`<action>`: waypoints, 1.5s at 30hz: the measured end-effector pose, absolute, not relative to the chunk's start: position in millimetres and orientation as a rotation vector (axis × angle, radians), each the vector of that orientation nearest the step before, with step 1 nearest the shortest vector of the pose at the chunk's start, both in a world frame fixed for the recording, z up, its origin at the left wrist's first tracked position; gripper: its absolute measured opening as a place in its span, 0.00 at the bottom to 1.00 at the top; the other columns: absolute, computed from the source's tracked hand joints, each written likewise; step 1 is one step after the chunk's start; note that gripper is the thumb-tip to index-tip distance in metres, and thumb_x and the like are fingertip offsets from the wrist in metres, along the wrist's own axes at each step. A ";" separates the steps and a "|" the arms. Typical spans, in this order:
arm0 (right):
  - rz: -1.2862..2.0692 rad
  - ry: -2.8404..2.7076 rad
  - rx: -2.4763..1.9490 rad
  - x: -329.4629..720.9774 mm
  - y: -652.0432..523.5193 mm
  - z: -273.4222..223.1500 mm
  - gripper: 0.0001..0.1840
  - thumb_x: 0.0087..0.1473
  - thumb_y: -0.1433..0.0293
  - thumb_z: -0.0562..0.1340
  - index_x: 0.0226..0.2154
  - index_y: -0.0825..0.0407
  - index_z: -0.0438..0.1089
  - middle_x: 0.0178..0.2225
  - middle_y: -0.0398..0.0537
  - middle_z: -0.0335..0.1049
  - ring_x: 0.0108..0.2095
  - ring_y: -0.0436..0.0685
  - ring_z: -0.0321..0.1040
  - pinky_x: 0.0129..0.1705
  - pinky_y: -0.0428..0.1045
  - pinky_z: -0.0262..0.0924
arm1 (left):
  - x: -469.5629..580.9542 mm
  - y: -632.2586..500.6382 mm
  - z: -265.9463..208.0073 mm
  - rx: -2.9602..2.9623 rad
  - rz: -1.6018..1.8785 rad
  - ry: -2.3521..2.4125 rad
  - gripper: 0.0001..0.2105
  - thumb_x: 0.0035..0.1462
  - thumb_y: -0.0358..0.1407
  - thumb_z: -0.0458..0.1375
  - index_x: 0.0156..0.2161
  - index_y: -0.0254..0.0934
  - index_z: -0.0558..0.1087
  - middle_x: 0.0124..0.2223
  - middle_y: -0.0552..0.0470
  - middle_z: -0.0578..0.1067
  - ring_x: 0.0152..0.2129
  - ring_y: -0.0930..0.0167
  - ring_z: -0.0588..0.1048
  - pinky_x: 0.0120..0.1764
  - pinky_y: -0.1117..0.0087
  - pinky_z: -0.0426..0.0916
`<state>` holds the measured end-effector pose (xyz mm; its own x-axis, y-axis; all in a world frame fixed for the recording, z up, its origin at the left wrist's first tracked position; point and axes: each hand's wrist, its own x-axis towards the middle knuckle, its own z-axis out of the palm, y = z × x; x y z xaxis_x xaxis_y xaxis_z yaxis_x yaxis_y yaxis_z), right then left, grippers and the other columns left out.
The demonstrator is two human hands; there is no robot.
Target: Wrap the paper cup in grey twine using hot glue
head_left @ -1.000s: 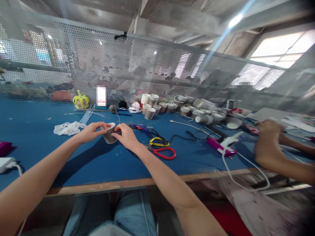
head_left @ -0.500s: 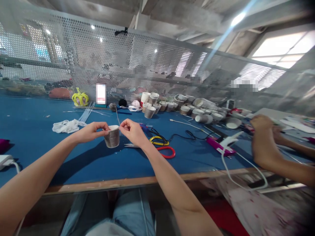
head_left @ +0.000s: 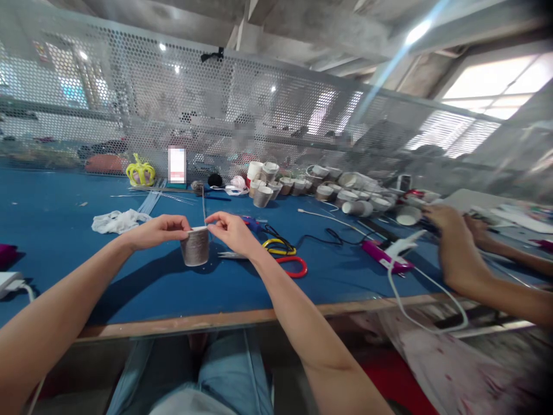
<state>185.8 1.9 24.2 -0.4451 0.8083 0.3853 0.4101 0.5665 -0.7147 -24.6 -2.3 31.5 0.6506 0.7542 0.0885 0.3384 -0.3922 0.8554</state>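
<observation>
A small cup [head_left: 195, 248] wrapped in grey-brown yarn is held just over the blue table. My left hand [head_left: 166, 229] grips its rim from the left, thumb and fingers closed on it. At the rim's right side my right hand [head_left: 228, 230] pinches a grey yarn strand [head_left: 204, 208]. That strand runs back to a grey yarn ball [head_left: 197, 187] near the mesh partition. Scissors with red and yellow handle loops [head_left: 294, 267] lie under and beside my right wrist, partly hidden by it.
Several wrapped cups [head_left: 262, 196] crowd the back of the table. A white cloth [head_left: 117, 221] lies left, near a yellow crown-like object [head_left: 140, 172] and a lit phone [head_left: 177, 166]. At right are a purple block with white plugs [head_left: 386, 256] and another person's arms [head_left: 460, 253].
The cup has dropped slightly and turned a little, so less of its inside shows. My right hand has shifted slightly left, the strand now more upright. The other person's hand moved left.
</observation>
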 end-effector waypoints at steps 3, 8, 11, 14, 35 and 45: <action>0.727 -2.127 -0.958 185.7 1.8 24.1 0.12 0.48 0.70 0.54 0.34 0.58 0.68 0.20 0.40 0.59 0.21 0.45 0.52 0.24 0.42 0.48 | -26.0 -2.0 32.3 1.983 0.568 0.844 0.07 0.50 0.38 0.52 0.29 0.34 0.65 0.28 0.56 0.68 0.28 0.75 0.66 0.34 0.75 0.60; 0.773 -2.122 -0.949 183.8 2.1 21.7 0.11 0.48 0.70 0.55 0.31 0.58 0.69 0.23 0.43 0.64 0.22 0.45 0.54 0.25 0.42 0.49 | -28.2 0.1 32.2 2.020 0.563 0.848 0.08 0.50 0.38 0.51 0.30 0.34 0.65 0.31 0.54 0.70 0.30 0.73 0.67 0.36 0.72 0.61; 0.766 -2.109 -0.947 182.4 2.5 20.7 0.10 0.47 0.71 0.55 0.30 0.58 0.69 0.22 0.43 0.64 0.22 0.45 0.54 0.24 0.42 0.49 | -28.6 0.5 32.2 2.054 0.562 0.876 0.08 0.51 0.38 0.50 0.30 0.34 0.65 0.31 0.53 0.70 0.30 0.73 0.67 0.36 0.70 0.62; 0.759 -2.111 -0.948 181.1 1.9 20.6 0.10 0.47 0.72 0.55 0.29 0.59 0.69 0.22 0.43 0.64 0.22 0.45 0.54 0.24 0.42 0.49 | -28.0 -1.2 33.9 2.091 0.554 0.893 0.09 0.51 0.39 0.51 0.31 0.34 0.65 0.33 0.52 0.70 0.31 0.72 0.67 0.37 0.71 0.62; 0.703 -2.158 -0.966 175.3 -7.7 25.2 0.11 0.49 0.71 0.53 0.30 0.59 0.69 0.23 0.44 0.64 0.22 0.46 0.55 0.25 0.42 0.49 | -6.5 -15.6 33.7 2.086 0.608 1.057 0.12 0.47 0.43 0.51 0.24 0.34 0.63 0.21 0.58 0.64 0.20 0.76 0.62 0.25 0.77 0.58; 0.769 -2.142 -0.982 176.3 -8.7 25.8 0.09 0.48 0.70 0.55 0.28 0.58 0.68 0.21 0.42 0.62 0.21 0.45 0.53 0.24 0.42 0.49 | -17.9 -11.9 39.7 2.194 0.468 1.032 0.13 0.48 0.44 0.50 0.26 0.35 0.65 0.24 0.57 0.66 0.24 0.75 0.64 0.28 0.77 0.59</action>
<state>176.3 -8.7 25.8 -0.5074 0.8032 0.3120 0.4211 0.5470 -0.7235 -17.9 -11.9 39.7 0.6247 0.7799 0.0397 0.5437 -0.4708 0.6948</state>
